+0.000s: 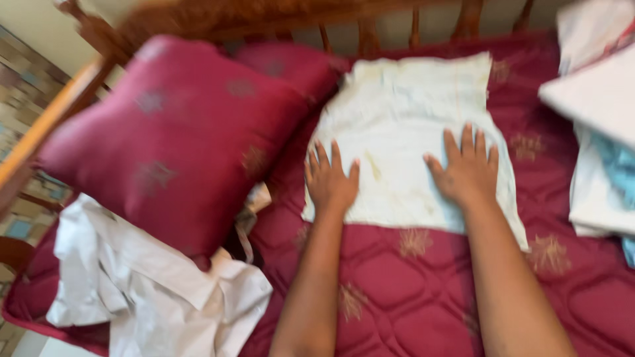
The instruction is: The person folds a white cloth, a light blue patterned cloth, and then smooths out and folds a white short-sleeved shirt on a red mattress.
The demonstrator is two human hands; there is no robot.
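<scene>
Both hands lie flat, fingers spread, gripping nothing: the left hand (331,180) and right hand (468,170) press on a folded white cloth (403,119) on the red cushion seat (410,291). The cloth looks partly folded. A crumpled white garment (159,291) left of the hands remains unfolded.

Maroon quilted mattress (410,297), folded white cloth (403,132), maroon cushion (172,139), crumpled white garment (152,291), folded laundry (595,132)
</scene>
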